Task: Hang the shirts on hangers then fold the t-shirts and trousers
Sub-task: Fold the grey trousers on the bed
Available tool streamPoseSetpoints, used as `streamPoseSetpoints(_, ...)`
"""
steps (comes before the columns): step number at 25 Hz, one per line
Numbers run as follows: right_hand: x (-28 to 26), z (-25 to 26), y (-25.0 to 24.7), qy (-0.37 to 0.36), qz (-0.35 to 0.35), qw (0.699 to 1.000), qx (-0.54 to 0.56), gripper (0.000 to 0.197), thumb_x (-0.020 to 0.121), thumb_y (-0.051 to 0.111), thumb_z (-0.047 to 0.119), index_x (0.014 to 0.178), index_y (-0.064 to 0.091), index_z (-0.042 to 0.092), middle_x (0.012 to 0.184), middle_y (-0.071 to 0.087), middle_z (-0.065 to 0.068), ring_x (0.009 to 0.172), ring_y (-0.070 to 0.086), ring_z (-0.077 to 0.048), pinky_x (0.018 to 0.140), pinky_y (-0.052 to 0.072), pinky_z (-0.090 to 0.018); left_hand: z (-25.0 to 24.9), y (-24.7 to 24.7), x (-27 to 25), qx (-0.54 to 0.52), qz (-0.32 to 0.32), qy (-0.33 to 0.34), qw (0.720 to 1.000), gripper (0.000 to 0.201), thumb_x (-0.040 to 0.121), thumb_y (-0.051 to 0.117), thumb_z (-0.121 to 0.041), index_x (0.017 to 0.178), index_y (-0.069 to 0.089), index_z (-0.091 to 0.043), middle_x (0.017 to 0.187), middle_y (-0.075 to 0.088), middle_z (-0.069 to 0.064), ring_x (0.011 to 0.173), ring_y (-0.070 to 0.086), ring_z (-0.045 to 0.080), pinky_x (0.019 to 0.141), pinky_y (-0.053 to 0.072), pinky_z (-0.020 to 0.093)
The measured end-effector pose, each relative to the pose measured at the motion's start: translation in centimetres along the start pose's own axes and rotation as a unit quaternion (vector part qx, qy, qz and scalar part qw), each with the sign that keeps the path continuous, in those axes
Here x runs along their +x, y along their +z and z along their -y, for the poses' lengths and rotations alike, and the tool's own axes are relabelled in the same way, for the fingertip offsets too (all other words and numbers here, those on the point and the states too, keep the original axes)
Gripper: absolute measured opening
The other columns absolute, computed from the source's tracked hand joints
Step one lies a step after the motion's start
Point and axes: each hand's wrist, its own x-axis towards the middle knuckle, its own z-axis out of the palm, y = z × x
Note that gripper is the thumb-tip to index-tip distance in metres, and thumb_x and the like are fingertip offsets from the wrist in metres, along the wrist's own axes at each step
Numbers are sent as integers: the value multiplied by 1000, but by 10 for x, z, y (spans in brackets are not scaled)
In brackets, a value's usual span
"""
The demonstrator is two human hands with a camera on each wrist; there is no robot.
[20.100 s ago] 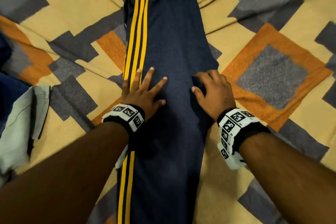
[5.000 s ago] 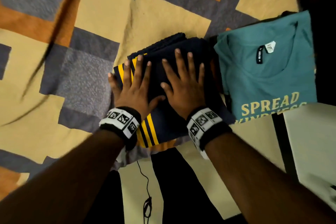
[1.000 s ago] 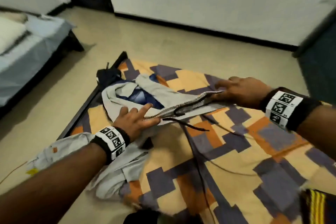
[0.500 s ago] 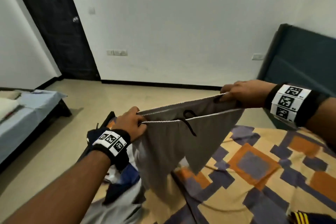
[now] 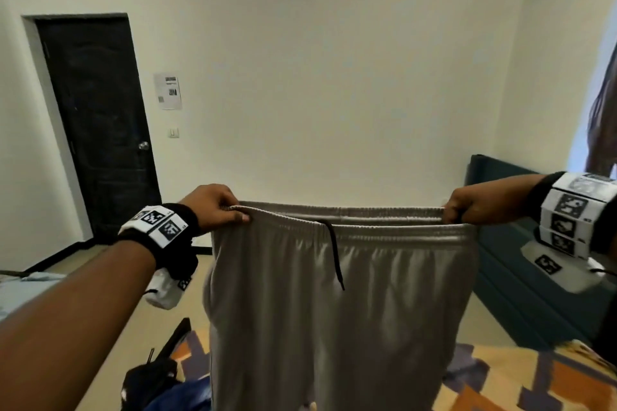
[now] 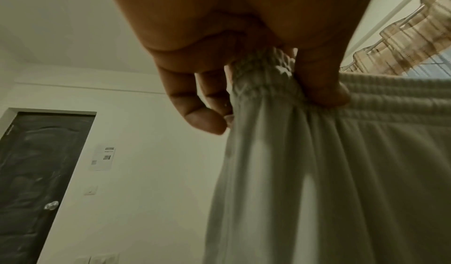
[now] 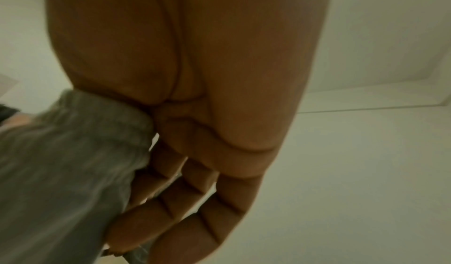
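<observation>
Both grips, left hand [image 5: 213, 208] at 9 o'clock, right hand [image 5: 474, 208] at 3, pinch my grey trousers [image 5: 337, 310] up; folding not started.

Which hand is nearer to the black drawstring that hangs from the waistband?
Left. The left hand grips the waistband end nearer the black drawstring of the grey trousers. The right hand grips the far end.
</observation>
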Motion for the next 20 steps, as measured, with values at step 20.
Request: streamPoseSetpoints(20,30,-156,82,121,-37,967,-223,60,81,48,74,94,69,20,92,67,1,78,60,-12,71,49,-28,-59,192,13,135,164,-195,958,35,79,70,-47,98,72,-18,96,65,6,99,61,24,77,44,29)
